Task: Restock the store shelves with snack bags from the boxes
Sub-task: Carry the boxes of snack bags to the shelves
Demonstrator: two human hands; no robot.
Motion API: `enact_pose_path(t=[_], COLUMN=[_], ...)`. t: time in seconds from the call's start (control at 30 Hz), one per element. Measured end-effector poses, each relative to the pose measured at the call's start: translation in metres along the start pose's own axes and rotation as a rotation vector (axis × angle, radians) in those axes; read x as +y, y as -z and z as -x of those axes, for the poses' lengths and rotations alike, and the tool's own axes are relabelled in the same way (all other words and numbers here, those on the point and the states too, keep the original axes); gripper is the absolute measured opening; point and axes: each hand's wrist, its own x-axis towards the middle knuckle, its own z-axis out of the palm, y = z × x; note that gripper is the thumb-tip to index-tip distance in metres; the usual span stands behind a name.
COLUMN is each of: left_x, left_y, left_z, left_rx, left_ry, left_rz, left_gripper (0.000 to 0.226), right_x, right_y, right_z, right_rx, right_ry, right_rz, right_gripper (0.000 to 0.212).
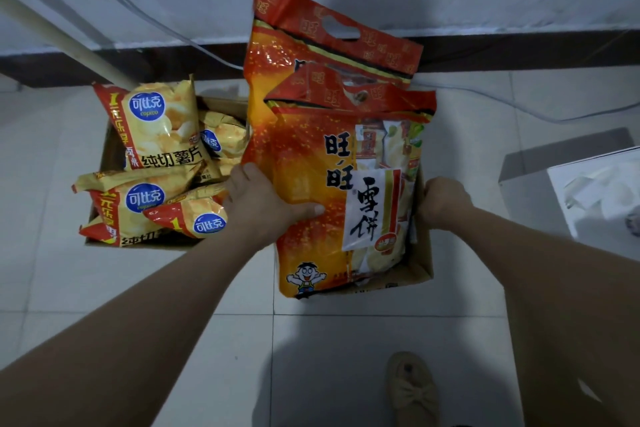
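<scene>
Two open brown cardboard boxes sit side by side on the pale tiled floor [173,288], close to a white wall with a dark skirting board [519,48]; bare tile lies open on the near side of both, while a narrow strip separates them from the skirting.

The left-hand cardboard box [110,149] is heaped with small yellow crisp bags [159,125], several spilling over its near rim; a cream pole [59,42] slants down behind it. The right-hand cardboard box [424,267] holds large orange-red rice cracker bags, standing on end and rising well above its walls; a white carton [595,191] stands apart to the right, a thin white cable [519,104] trails along the floor behind, and a tan shoe with a bow [412,388] is planted on the near tile.

The front rice cracker bag [311,184] is in that box, its long axis upright, handle end up towards the wall, cartoon-boy end down, printed face towards the person; a taller rear rice cracker bag [329,21] leans behind it.

The left hand [256,204] grasps the front bag's left edge, thumb [308,209] pressed on its face. The right hand [443,201] is curled at the bag's right side by the box wall; whether it clasps bag or cardboard I cannot tell.
</scene>
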Motion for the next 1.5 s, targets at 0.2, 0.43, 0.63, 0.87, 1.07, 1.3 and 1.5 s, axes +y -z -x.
enact_pose_path(t=[0.2, 0.43, 0.63, 0.87, 1.07, 1.3, 1.5], left_x=[0.008, 0.008, -0.004, -0.007, 0.001, -0.018, -0.020], left_y=[-0.005, -0.001, -0.013, -0.027, -0.050, -0.064, -0.061], left_z=[-0.004, -0.014, -0.021, -0.008, 0.041, 0.049, 0.039], left_rx=[-0.016, -0.049, -0.224, -0.134, 0.194, -0.231, -0.514], left_ry=[0.039, 0.070, 0.146, 0.170, 0.307, 0.403, 0.339], left_rz=[0.081, 0.152, 0.346, 0.443, 0.342, 0.789, 0.856], left_gripper=[0.115, 0.143, 0.139, 0.133, 0.136, 0.108, 0.100], right_x=[0.020, 0.035, 0.044, 0.048, 0.047, 0.052, 0.062], right_y=[-0.007, -0.007, -0.007, -0.015, -0.019, -0.030, -0.040], right_z=[0.007, 0.005, 0.006, 0.001, 0.008, 0.015, 0.023], right_rx=[-0.037, -0.155, -0.137, -0.079, -0.069, -0.121, -0.311], right_ry=[-0.032, -0.064, -0.044, -0.069, -0.073, -0.083, -0.092], right_rz=[-0.167, -0.562, -0.604, -0.570, -0.561, -0.633, -0.685], right_gripper=[0.003, 0.025, 0.041, 0.043, 0.045, 0.027, 0.048])
